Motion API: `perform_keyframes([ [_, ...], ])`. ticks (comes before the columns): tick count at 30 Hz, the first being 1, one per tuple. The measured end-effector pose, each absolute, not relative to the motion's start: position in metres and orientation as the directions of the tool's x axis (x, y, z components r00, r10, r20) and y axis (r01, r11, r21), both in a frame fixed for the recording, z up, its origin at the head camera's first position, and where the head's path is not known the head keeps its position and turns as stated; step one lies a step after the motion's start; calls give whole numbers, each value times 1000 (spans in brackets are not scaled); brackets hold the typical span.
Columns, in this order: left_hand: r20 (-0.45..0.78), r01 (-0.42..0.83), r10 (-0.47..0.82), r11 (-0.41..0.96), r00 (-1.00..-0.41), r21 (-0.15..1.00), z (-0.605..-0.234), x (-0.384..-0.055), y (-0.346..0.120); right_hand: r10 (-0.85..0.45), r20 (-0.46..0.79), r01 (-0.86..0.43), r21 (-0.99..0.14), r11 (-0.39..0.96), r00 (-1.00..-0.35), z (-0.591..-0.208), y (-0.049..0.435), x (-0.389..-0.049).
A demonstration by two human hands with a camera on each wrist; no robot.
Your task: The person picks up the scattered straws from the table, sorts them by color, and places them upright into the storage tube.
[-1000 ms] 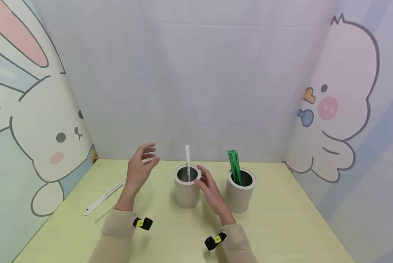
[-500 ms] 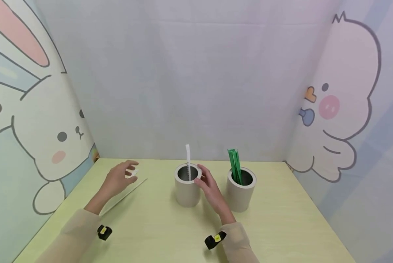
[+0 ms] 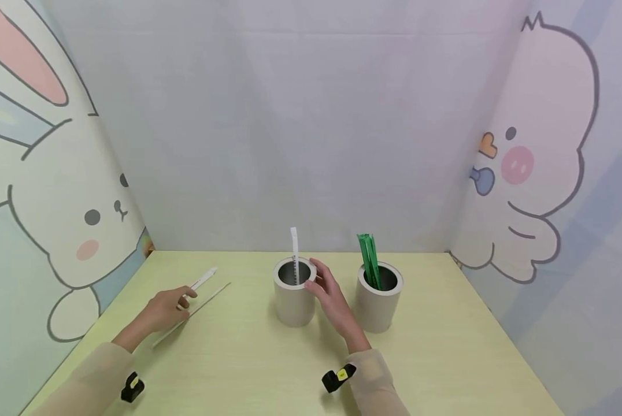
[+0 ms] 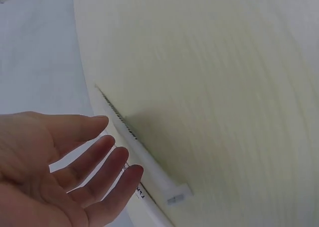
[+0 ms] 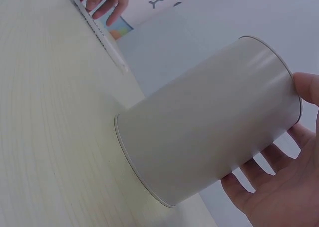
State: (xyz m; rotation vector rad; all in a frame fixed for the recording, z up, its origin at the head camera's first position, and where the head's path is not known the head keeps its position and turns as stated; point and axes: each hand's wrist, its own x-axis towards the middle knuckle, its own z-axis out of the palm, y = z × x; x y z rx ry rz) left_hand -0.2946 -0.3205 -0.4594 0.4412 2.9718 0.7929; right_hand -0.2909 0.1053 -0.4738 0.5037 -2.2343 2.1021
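My left hand [image 3: 164, 309] reaches down over two slim white paper-wrapped sticks at the left of the table, its fingers loosely bent. In the left wrist view the near stick [image 4: 149, 170], with its flat end, lies beyond the fingertips, and the printed far stick [image 4: 149, 205] passes partly behind the fingers. My right hand [image 3: 337, 303] holds the left beige cup [image 3: 293, 306] from its right side, thumb [image 5: 306, 87] at the rim and fingers along the wall. That cup is upright with one white stick [image 3: 294, 242] standing in it.
A second beige cup [image 3: 376, 312] stands right of my right hand, with several green wrapped sticks [image 3: 369, 260] leaning in it. A grey cloth wall [image 3: 300, 144] rises at the table's back edge, and cartoon-printed sides flank it.
My left hand has moved left and toward me, from beside the left cup down over the white sticks. My right hand stays on the cup.
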Motion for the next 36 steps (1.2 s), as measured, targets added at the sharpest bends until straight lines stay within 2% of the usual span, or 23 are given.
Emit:
perform_keyframes([
  [10, 53, 285, 294, 842, -954, 457, -468, -298, -321, -209, 236, -248, -968, 33, -949, -473, 104, -291],
  [21, 80, 303, 302, 830, -950, 467, -470, -301, -314, -210, 233, -247, -968, 44, -949, -474, 103, -294],
  [36, 228, 365, 285, 740, -931, 565, -422, -305, -259, -200, 237, -251, -967, 46, -951, -477, 104, -294],
])
